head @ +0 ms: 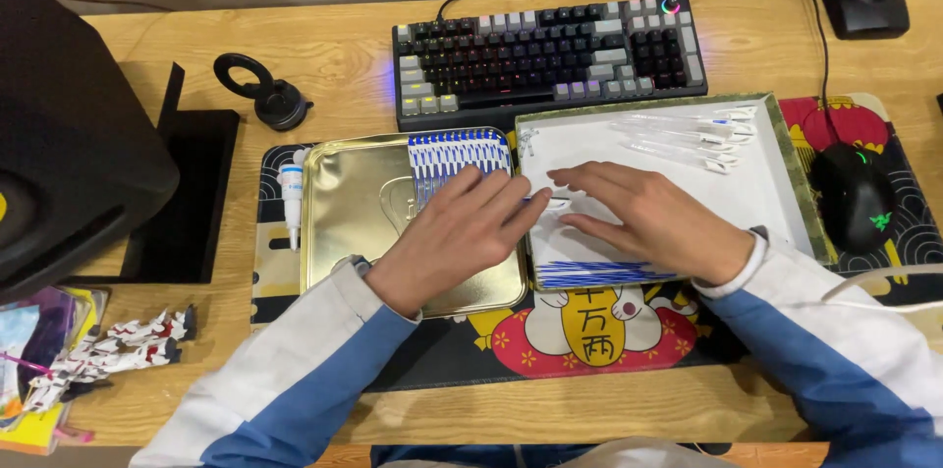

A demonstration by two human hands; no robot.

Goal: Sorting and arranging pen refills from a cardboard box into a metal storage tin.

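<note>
Shiny metal and matt paper on a wooden desk.
The gold tin tray looked glossy and smooth; the white-lined lid beside it looked matt.

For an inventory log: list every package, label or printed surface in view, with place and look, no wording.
Sachets: upright row in gold tin tray, white with blue ends.
Sachets: stack at white box lid's near edge, blue-striped.
Clear packets: loose in lid's far corner.
Small tube: left of tray, white, labelled.
Desk mat: under both, black with a red and yellow cat print.
</note>
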